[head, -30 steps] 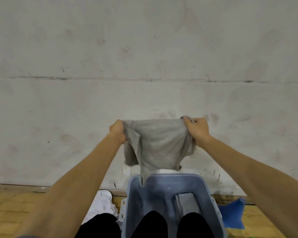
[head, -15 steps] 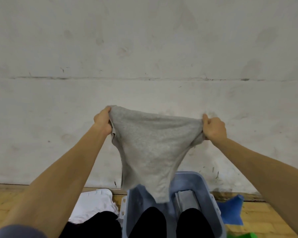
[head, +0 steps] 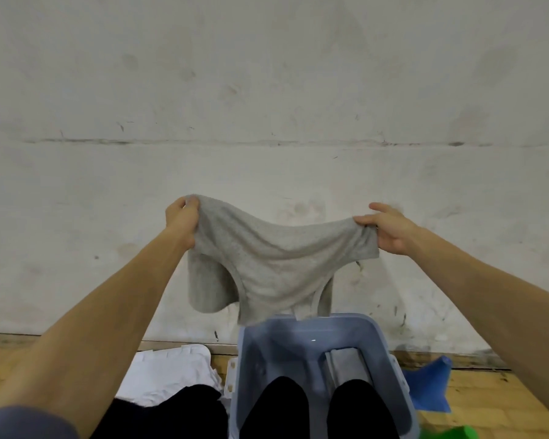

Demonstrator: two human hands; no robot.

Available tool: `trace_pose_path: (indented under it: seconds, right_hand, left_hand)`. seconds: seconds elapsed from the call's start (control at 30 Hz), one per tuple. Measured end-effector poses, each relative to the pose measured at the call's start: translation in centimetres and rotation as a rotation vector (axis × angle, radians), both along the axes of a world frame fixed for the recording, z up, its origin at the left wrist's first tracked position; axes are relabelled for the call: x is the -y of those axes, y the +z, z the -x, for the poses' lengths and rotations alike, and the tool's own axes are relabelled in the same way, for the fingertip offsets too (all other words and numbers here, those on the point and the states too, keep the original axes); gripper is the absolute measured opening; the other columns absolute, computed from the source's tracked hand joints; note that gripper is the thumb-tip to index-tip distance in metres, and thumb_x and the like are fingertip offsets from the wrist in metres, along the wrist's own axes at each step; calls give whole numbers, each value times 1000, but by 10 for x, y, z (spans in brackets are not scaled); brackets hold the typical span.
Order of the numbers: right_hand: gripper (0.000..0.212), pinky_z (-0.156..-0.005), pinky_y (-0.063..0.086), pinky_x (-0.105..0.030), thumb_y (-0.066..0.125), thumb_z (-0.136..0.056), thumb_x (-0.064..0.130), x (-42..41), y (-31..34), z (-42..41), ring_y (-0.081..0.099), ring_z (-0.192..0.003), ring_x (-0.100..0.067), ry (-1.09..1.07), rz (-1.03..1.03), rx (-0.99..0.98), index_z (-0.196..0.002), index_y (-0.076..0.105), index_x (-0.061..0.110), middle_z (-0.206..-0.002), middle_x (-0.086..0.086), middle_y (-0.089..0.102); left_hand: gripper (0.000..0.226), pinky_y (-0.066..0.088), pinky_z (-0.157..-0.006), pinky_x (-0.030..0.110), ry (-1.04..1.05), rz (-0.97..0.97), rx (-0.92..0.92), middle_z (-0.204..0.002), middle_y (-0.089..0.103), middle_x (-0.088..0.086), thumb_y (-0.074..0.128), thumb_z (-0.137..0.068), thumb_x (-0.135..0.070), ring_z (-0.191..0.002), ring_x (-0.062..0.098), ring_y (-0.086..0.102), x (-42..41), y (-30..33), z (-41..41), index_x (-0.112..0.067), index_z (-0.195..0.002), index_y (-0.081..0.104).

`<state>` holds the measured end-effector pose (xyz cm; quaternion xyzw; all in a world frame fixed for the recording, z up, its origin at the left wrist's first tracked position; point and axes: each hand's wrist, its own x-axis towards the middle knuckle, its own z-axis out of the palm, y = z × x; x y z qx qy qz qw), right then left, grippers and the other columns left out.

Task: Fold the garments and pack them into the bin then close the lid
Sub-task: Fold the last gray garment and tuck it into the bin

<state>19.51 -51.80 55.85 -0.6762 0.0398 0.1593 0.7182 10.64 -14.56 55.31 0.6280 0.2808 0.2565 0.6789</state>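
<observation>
A grey garment (head: 273, 264) hangs spread in the air in front of the wall, above the far rim of the blue bin (head: 390, 353). My left hand (head: 183, 221) grips its upper left corner. My right hand (head: 389, 228) pinches its upper right corner, with the thumb on top. The cloth sags between the hands and its lower edge dangles just over the bin's back wall. Inside the bin lie a folded grey garment (head: 346, 365) and two black folded pieces (head: 276, 407) at the near side.
A white lid (head: 171, 369) lies on the wooden floor left of the bin, with black cloth (head: 171, 413) in front of it. A blue garment (head: 431, 384) and a green thing (head: 447, 434) lie to the right. The wall stands close behind.
My hands have moved apart and stretched the grey garment wide. It was bunched between them a second ago; now it hangs spread and higher above the bin.
</observation>
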Motion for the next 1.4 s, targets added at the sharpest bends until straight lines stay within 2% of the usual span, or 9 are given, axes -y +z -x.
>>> trace_pose_path:
  seconds: [0.1,0.33,0.57,0.63,0.73,0.9,1.03,1.2,1.4]
  right_hand:
    - [62,-74,55,-40,59,-91,0,0,-4,2,60,-101,-30,-102,320,198,-146,35,19,-133,-20,50]
    - [21,-77,59,-46,49,-94,7,0,-5,3,65,-90,-35,-241,779,515,-107,66,7,-116,-14,62]
    - [11,-58,55,-31,57,-96,7,-10,-20,-2,63,-84,-31,-358,160,240,-101,67,8,-104,-18,62]
    - [11,-62,55,-30,59,-96,7,-8,-25,-5,64,-86,-29,-329,64,185,-102,67,7,-106,-17,63]
    - [15,-65,54,-25,65,-91,5,-1,-29,-5,64,-86,-24,-279,64,190,-105,68,3,-108,-16,65]
    - [26,-72,60,-25,76,-78,-3,9,-27,-2,67,-92,-25,-250,154,260,-102,68,2,-101,-14,67]
    - [21,-87,58,-38,79,-75,0,14,-29,-6,66,-95,-27,-245,414,341,-90,70,10,-99,-13,68]
    - [13,-80,48,-29,66,-88,8,10,-25,3,60,-86,-22,-237,842,596,-98,72,3,-91,-10,68]
    - [15,-78,45,-33,55,-96,14,11,-31,1,54,-90,-23,-301,838,596,-99,64,2,-95,-8,59]
  left_hand:
    - [20,40,-79,31,105,-377,-71,-100,56,6,43,-102,-20,-92,23,51,-6,-6,0,-11,-107,61]
    - [22,39,-69,34,191,-527,-188,-81,52,15,47,-97,-19,-74,25,46,-27,-4,-2,-8,-81,56]
    - [22,39,-66,36,141,-642,-229,-80,53,15,45,-97,-19,-73,27,48,-26,-11,-7,-7,-81,56]
    - [11,44,-77,34,129,-572,-265,-96,58,12,52,-93,-15,-87,29,54,-29,-9,-10,-8,-95,61]
    - [35,44,-90,32,116,-314,-252,-120,56,8,61,-89,-12,-113,29,54,-37,-5,-12,-7,-123,55]
    - [6,53,-95,41,39,-254,-258,-111,68,11,70,-87,-13,-108,31,61,-50,-7,-9,-15,-82,71]
    - [1,55,-84,39,-29,-219,-271,-110,67,14,70,-86,-8,-102,29,62,-57,-7,-7,-9,-85,71]
    - [29,54,-76,32,-372,207,-151,-119,57,19,54,-90,5,-99,25,61,-50,3,1,8,-118,61]
    - [25,49,-83,30,-460,-502,-343,-102,69,14,65,-81,8,-100,26,62,-38,-9,5,-1,-103,72]
